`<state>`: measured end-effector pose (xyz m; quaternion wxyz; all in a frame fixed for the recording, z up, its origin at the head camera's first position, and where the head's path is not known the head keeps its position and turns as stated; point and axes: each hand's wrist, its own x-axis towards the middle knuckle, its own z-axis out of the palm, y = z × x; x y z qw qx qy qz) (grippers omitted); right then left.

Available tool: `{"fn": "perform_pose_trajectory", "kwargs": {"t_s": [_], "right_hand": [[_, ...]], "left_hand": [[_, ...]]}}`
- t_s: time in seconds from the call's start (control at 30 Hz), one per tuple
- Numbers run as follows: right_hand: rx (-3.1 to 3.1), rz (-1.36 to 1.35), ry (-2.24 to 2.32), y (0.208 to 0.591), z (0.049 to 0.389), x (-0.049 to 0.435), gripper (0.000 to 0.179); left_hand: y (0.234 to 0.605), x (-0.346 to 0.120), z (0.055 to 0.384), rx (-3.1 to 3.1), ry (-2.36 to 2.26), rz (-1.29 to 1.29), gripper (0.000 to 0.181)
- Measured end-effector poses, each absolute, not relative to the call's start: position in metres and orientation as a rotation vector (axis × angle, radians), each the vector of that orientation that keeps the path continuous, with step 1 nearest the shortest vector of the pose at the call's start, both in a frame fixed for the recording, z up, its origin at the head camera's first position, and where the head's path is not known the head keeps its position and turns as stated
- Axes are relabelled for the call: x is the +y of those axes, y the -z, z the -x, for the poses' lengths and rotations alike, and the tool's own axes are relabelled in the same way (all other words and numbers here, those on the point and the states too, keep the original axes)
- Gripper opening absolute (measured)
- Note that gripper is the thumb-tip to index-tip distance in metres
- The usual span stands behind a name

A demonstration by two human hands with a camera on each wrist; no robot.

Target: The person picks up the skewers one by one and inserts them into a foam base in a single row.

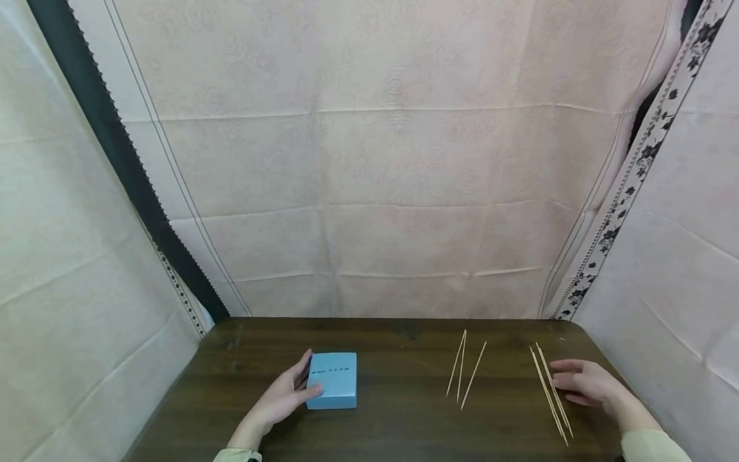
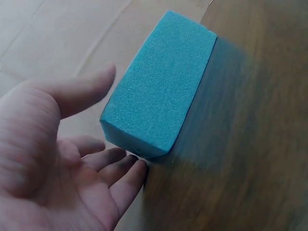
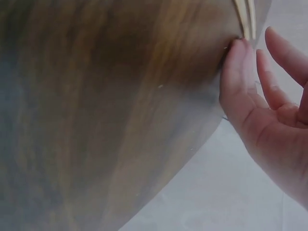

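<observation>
A light blue box (image 1: 333, 381) with a line of small dark marks on top sits on the dark wooden table. My left hand (image 1: 281, 396) is at its left side, thumb over the near left corner and fingers by the far left corner. In the left wrist view the fingers (image 2: 130, 180) are spread and fairly straight at one end of the box (image 2: 156, 82). At the right, my right hand (image 1: 589, 385) lies beside a pair of thin wooden sticks (image 1: 551, 391), fingertips right at them. The right wrist view shows its fingers (image 3: 236, 82) loosely extended by the stick ends (image 3: 247, 21).
Several more thin sticks (image 1: 462, 366) lie apart on the table between the box and the right hand. Pale cloth (image 1: 358, 160) hangs behind the table (image 1: 398, 430) and along both sides, close to its edges.
</observation>
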<state>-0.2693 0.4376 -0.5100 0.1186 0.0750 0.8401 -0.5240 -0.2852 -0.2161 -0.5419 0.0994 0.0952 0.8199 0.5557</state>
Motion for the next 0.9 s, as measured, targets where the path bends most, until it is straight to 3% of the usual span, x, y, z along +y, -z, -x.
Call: {"fn": "perform_pose_trajectory", "kwargs": {"t_s": [0.9], "right_hand": [[2.437,-0.182,1.598,0.530,0.267,0.448,0.064]], "left_hand": [[0.550,-0.223,0.283,2.274,-1.744,-0.348,0.100]]}}
